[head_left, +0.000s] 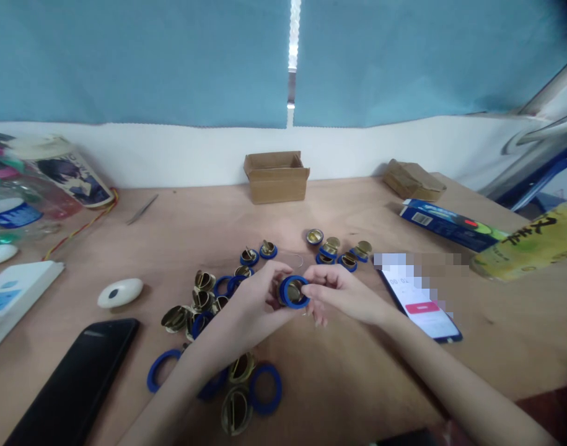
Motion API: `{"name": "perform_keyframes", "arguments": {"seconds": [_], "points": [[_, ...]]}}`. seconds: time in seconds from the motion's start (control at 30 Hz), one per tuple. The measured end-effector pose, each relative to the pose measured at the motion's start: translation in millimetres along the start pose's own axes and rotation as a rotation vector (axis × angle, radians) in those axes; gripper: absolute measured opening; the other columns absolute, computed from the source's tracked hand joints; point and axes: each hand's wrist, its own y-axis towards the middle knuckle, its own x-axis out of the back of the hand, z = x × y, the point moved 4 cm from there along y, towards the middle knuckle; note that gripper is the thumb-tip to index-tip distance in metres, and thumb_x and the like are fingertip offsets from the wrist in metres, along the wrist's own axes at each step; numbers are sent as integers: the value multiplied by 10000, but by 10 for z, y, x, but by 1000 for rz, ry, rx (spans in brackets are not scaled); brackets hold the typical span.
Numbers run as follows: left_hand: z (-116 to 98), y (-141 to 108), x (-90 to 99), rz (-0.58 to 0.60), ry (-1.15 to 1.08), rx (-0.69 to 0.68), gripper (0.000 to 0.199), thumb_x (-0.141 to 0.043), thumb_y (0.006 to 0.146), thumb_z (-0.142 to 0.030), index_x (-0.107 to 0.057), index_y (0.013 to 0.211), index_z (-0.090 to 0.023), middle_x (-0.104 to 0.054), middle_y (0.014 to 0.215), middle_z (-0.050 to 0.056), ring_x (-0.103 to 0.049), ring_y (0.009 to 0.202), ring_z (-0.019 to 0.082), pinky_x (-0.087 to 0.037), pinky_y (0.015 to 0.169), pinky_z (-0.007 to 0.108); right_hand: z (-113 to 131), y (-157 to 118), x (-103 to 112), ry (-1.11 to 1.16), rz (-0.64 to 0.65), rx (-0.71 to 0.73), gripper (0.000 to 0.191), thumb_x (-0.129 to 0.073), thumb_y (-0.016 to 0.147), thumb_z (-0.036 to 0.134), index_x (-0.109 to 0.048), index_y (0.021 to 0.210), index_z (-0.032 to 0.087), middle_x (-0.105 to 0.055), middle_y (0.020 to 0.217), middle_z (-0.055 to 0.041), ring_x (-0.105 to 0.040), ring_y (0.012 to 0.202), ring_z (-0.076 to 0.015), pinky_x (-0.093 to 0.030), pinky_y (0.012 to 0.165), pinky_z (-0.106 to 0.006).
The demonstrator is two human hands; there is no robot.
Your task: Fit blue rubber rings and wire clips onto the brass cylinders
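Note:
Between both hands is a brass-coloured round fitting (pixel 294 289) with a blue ring (pixel 296 306) around its rim, the open face turned toward me. My left hand (pixel 258 303) grips it from the left, fingers curled behind. My right hand (pixel 334 291) pinches the ring's right edge with thumb and fingers. Loose brass fittings (pixel 175 318) and blue rings (pixel 278 391) lie scattered around and under my left forearm, which hides some of them. Beyond my hands stand several fittings with blue rims, one group at the left (pixel 268 249) and another at the right (pixel 347 261).
An open cardboard box (pixel 278 189) stands by the wall. Right of my hands lies a lit phone (pixel 422 303), with a blue box (pixel 450 226) and yellow packet (pixel 529 244) behind. At left are a dark phone (pixel 79 378), white oval object (pixel 120 292), tweezers (pixel 142 209) and bottles (pixel 13 210).

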Motion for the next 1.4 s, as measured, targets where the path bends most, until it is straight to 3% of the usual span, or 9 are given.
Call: {"name": "perform_keyframes", "arguments": {"seconds": [0.13, 0.3, 0.4, 0.57, 0.7, 0.8, 0.97, 1.2, 1.4], "points": [[7, 14, 6, 0, -128, 79, 338, -733, 740, -249, -599, 1038, -159, -713, 963, 58, -701, 816, 198, -559, 709, 291, 31, -20, 17, -36, -5, 37, 262, -654, 896, 408, -599, 845, 158, -681, 647, 6, -627, 481, -90, -510, 463, -189], [16, 25, 40, -68, -24, 112, 241, -727, 720, -199, -690, 954, -154, -753, 826, 40, -712, 756, 206, -558, 661, 284, 25, -24, -18, -128, 42, 49, 266, -604, 935, 408, -571, 822, 169, -634, 609, 26, -602, 499, -86, -478, 471, -182], [37, 19, 35, -42, -75, 129, 242, -747, 701, -170, -707, 940, -160, -770, 818, 29, -734, 792, 217, -577, 701, 287, 12, -20, -18, -179, 41, 44, 277, -574, 952, 411, -546, 802, 179, -604, 589, 38, -573, 490, -84, -449, 458, -179], [17, -4, -1, 124, -307, 125, 498, -816, 689, -196, -645, 1156, -171, -781, 1027, 53, -732, 977, 240, -585, 867, 336, 34, -49, 45, -297, -24, 47, 264, -584, 946, 419, -532, 820, 194, -585, 621, 42, -555, 517, -90, -429, 479, -194], [-34, 31, 42, 51, -258, 62, 281, -664, 858, -273, -690, 1111, -156, -747, 1128, 84, -705, 1044, 253, -554, 942, 395, 88, -64, 54, -441, -48, 104, 289, -544, 966, 445, -510, 814, 203, -577, 638, 34, -559, 560, -110, -427, 534, -227], [-21, 59, 50, 19, -284, 66, 299, -642, 876, -288, -683, 1135, -145, -734, 1161, 100, -700, 1053, 257, -546, 958, 413, 125, -69, 60, -632, -123, 154, 332, -488, 992, 443, -472, 760, 206, -543, 647, 28, -526, 594, -120, -393, 556, -244], [8, 62, 63, -11, -373, 22, 356, -682, 860, -275, -627, 1200, -185, -686, 1267, 89, -672, 1119, 237, -538, 971, 386, 107, -74, 50, -635, -170, 158, 259, -425, 1017, 458, -478, 931, 219, -564, 746, 13, -545, 668, -141, -428, 609, -265], [-40, 53, 43, -60, -459, -8, 318, -701, 847, -234, -606, 1146, -179, -707, 1223, 96, -671, 1133, 238, -527, 981, 380, 115, -88, 8, -624, -237, 228, 224, -388, 1039, 382, -428, 1193, 224, -602, 939, -33, -602, 785, -165, -475, 710, -299], [-8, 56, 18, -45, -513, 23, 352, -713, 837, -229, -572, 1156, -180, -697, 1250, 112, -678, 1128, 252, -534, 970, 399, 146, -95, -59, -739, -275, 355, 202, -388, 1037, 314, -498, 1172, 211, -650, 980, -58, -623, 836, -194, -469, 775, -329]]}}
